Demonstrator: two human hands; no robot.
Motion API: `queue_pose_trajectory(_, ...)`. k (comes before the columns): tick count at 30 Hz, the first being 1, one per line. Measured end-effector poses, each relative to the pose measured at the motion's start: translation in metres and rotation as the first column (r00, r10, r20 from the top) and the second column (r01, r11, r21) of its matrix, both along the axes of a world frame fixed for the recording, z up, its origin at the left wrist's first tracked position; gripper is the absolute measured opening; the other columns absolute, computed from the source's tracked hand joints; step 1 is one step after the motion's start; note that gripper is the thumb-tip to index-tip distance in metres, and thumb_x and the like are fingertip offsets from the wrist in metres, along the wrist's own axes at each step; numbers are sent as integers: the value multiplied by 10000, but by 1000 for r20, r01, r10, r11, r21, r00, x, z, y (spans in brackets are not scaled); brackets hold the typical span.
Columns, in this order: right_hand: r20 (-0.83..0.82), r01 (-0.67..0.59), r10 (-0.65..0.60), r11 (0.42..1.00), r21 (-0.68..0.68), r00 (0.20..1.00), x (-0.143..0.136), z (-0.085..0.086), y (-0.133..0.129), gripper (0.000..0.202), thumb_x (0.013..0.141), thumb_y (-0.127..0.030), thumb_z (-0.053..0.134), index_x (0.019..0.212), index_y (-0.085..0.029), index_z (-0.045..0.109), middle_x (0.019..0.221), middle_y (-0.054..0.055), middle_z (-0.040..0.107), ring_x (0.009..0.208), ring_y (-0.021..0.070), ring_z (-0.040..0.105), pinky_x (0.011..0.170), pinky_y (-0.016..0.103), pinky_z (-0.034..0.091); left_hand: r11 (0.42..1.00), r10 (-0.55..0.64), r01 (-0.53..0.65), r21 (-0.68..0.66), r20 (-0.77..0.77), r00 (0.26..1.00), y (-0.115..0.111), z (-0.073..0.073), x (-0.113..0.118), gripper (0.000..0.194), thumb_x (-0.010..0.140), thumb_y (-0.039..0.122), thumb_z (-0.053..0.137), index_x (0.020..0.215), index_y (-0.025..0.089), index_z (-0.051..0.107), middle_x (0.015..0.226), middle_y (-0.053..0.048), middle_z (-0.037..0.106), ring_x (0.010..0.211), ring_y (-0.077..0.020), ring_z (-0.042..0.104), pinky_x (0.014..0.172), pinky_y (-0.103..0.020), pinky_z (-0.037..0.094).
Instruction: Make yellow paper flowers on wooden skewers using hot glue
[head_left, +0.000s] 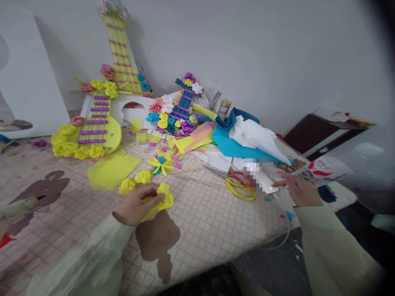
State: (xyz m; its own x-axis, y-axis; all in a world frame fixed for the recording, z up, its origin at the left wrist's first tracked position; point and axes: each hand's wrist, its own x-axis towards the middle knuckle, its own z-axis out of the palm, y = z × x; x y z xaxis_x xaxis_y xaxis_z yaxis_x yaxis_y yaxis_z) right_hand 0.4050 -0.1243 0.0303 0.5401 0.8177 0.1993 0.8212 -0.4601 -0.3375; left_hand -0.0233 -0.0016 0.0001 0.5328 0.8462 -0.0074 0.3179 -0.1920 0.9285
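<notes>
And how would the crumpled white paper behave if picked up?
The white paper would probably flop, since it lies in loose folds. It looks light for its bulk, being thin and crumpled. It might drag the blue paper a little, as it rests on it.

**Plain gray wall, worn tbl cover**

Gray wall (pixel 247 45) behind the table (pixel 247 246), w/ dark smudges low nr ctr. Grid-pattern cover (pixel 203 222) on top, w/ irreg. brown patches (pixel 158 234). Dk brown furniture (pixel 300 130) w/ pale stripe at far rt. Dk gray floor (pixel 271 265) below, lower rt. Lighting soft, a bit dim.
</notes>
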Motion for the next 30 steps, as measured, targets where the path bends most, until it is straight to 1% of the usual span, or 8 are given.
queue_pose_trajectory(7, -39, -28, 25, 995, -93, 999, 2, 7, 6, 335, 830, -417, 329, 874, -225, 599, 719, 108, 699, 861, 337, 607, 760, 425, 399, 1000, 16, -16, 17, 4, 1000, -2, 3, 2, 187, 700, 344, 573, 702, 161, 610, 728, -40, 612, 683, -142, 573, 624, -238, 485)
queue_pose_trajectory(12, 7, -23, 24, 999, -27, 1000, -4, 10, 5, 390, 857, -393, 255, 983, -203, 572, 765, 109, 698, 793, 303, 621, 749, 423, 405, 999, 27, -27, -18, 36, 999, -3, 5, 3, 208, 680, 365, 583, 690, 159, 613, 721, -41, 621, 669, -142, 573, 608, -237, 482)
queue_pose_trajectory(16, 3, -113, 113, 993, -34, 994, -12, 22, 16, 357, 849, -385, 294, 980, -212, 577, 760, 88, 702, 650, 254, 623, 628, 376, 436, 999, 38, -36, -40, 51, 998, -2, 4, 3, 221, 686, 367, 579, 704, 148, 605, 710, -36, 615, 653, -133, 563, 588, -235, 479)
queue_pose_trajectory(19, -3, -223, 224, 974, -45, 975, -36, 25, 35, 327, 812, -438, 385, 930, -222, 600, 804, 79, 700, 556, 206, 591, 537, 326, 425, 996, 55, -49, -69, 99, 994, -1, 1, 4, 220, 682, 357, 590, 703, 138, 594, 691, -26, 601, 635, -123, 553, 569, -227, 474)
queue_pose_trajectory(21, -29, -345, 344, 937, -52, 939, -62, 19, 53, 311, 806, -420, 415, 956, -220, 599, 826, 62, 695, 631, 191, 606, 599, 299, 447, 993, 72, -58, -105, 131, 989, 1, -2, 4, 231, 672, 363, 602, 693, 133, 584, 667, -18, 587, 616, -115, 546, 553, -219, 466)
queue_pose_trajectory(25, -94, -607, 601, 792, -65, 794, -125, -9, 91, 256, 778, -356, 476, 932, -201, 610, 879, 53, 667, 718, 166, 594, 670, 287, 454, 975, 112, -72, -209, 186, 976, 5, -6, 6, 264, 634, 372, 638, 687, 123, 566, 635, -4, 567, 584, -99, 531, 537, -209, 442)
queue_pose_trajectory(27, -118, -705, 695, 704, -84, 709, -150, -22, 108, 199, 741, -339, 525, 835, -188, 616, 789, 35, 646, 682, 155, 574, 640, 276, 446, 966, 122, -66, -252, 217, 969, 5, -8, 7, 275, 626, 371, 649, 694, 120, 561, 642, -4, 569, 585, -94, 528, 547, -211, 435)
queue_pose_trajectory(30, -127, -776, 765, 623, -99, 631, -172, -30, 127, 86, 696, -247, 553, 643, -182, 567, 647, 10, 584, 611, 148, 534, 575, 263, 411, 960, 126, -62, -272, 225, 966, 4, -9, 8, 299, 618, 385, 656, 705, 117, 556, 648, -9, 572, 585, -96, 525, 544, -216, 432)
